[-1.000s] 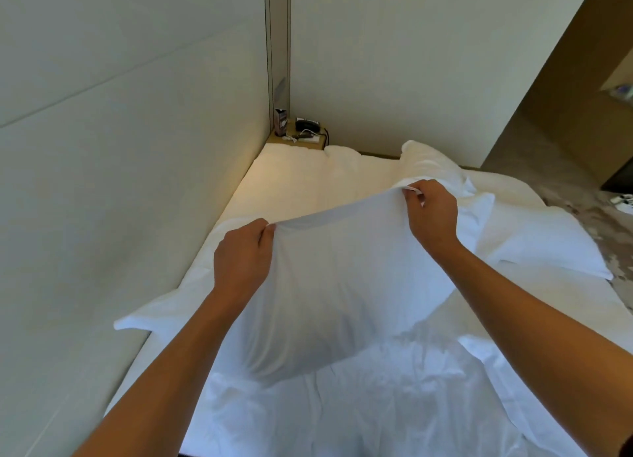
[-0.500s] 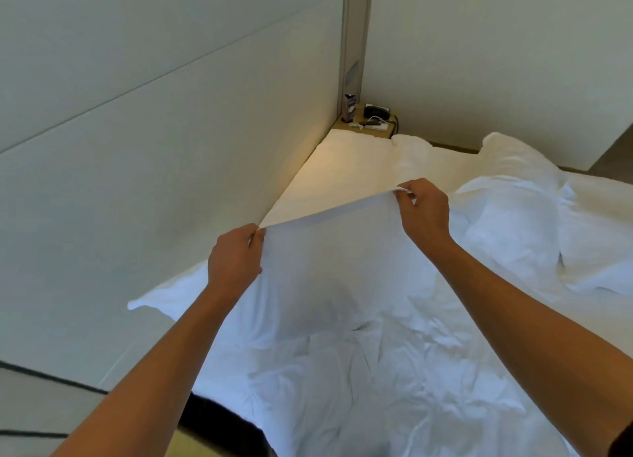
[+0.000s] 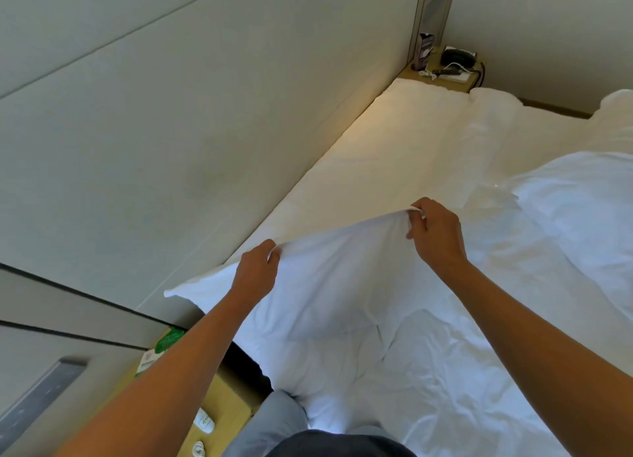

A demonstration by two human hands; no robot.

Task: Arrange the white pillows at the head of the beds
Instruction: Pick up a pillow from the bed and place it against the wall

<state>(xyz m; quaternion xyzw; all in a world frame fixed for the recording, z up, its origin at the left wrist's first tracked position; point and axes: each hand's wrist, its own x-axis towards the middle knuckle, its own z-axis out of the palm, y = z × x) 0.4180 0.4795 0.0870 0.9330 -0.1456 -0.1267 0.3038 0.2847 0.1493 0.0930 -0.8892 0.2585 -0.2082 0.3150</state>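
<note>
white pillow (image 3: 318,285) pinched by both hands.

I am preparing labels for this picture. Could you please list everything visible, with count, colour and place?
pillow: one, white, held up at its top edge, near the wall
second pillow: one, white, lying at right
bed: one visible, white sheets, along the wall
far table: one, tan, in the corner, with a dark phone and cables
near table: one, tan, bottom left, with small items
wall: pale panels, left
hands: left and right, both gripping the pillow
</note>
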